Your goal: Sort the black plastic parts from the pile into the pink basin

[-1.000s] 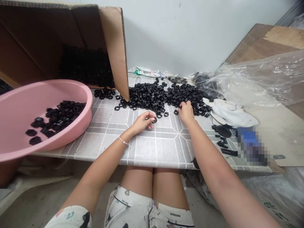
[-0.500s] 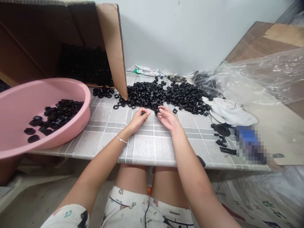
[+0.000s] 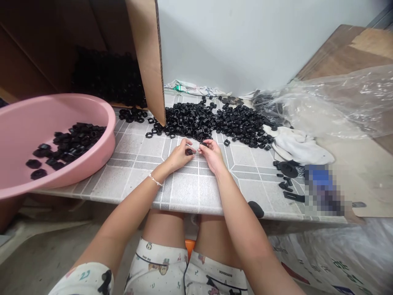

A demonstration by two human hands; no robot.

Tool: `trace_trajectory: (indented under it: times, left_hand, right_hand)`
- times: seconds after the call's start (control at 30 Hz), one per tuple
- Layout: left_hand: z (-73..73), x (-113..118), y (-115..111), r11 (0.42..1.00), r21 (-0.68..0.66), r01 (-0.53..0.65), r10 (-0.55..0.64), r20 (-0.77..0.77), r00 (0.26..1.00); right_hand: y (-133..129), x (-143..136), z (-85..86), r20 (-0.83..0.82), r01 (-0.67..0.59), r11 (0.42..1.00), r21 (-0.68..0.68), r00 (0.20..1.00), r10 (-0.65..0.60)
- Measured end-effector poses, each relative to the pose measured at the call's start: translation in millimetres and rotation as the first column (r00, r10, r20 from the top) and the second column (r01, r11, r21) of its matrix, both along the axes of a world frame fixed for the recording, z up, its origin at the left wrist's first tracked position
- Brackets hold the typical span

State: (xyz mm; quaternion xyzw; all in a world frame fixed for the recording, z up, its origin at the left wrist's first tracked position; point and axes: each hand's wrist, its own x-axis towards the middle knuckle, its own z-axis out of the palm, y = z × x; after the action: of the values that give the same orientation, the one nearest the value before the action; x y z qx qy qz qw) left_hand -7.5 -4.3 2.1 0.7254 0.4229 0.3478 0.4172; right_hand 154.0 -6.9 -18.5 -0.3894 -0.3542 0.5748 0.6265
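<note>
A heap of small black ring-like parts [image 3: 190,119] lies on the checked table cover. Just in front of it my left hand [image 3: 181,155] curls its fingers around a small black part [image 3: 189,152]. Close beside it on the right, my right hand [image 3: 211,155] pinches another small black part, mostly hidden by the fingers. A narrow gap separates the fingertips of the two hands. To the left, a pink basin [image 3: 106,153] holds several black parts [image 3: 73,143].
Behind the basin stands a cardboard box [image 3: 150,61] with many black parts inside. On the right lie a white glove [image 3: 299,145], a round black piece [image 3: 288,169], clear plastic wrap [image 3: 331,102] and a blurred blue object [image 3: 322,188]. A dark rounded object [image 3: 256,209] sits at the front edge.
My right hand has moved slightly left, nearer to my left hand, and its fingers have closed more. A black part now shows more clearly in my left hand. The view has shifted slightly.
</note>
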Motion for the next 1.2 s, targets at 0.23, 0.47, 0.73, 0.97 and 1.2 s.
trace_trajectory:
  times: [0.23, 0.47, 0.73, 0.97, 1.2]
  left_hand:
    - [-0.3, 2.7, 3.0, 0.995, -0.050, -0.083, 0.086, 0.046, 0.995]
    - [6.1, 1.9, 2.8, 0.991, -0.070, -0.114, 0.124, 0.169, 0.978]
    - [2.0, -0.4, 5.9, 0.994, -0.106, 0.014, 0.012, 0.248, 0.969]
    - [-5.5, -2.7, 6.9, 0.998, -0.065, -0.001, 0.014, 0.195, 0.981]
    - [-8.7, 1.9, 1.2, 1.000, -0.008, -0.007, 0.008, 0.201, 0.980]
  right_hand:
    - [-3.3, -2.4, 2.1, 0.196, -0.093, 0.995, 0.045, 0.977, 0.082]
    - [-4.9, -3.3, 2.1, 0.228, -0.172, 0.983, 0.066, 0.962, 0.153]
    - [-3.4, 4.0, 1.4, 0.270, -0.166, 0.985, 0.052, 0.952, 0.146]
    - [-6.4, 2.3, 2.7, 0.319, -0.168, 0.984, 0.054, 0.937, 0.142]
    - [-9.4, 4.6, 7.1, 0.327, -0.166, 0.986, 0.024, 0.933, 0.149]
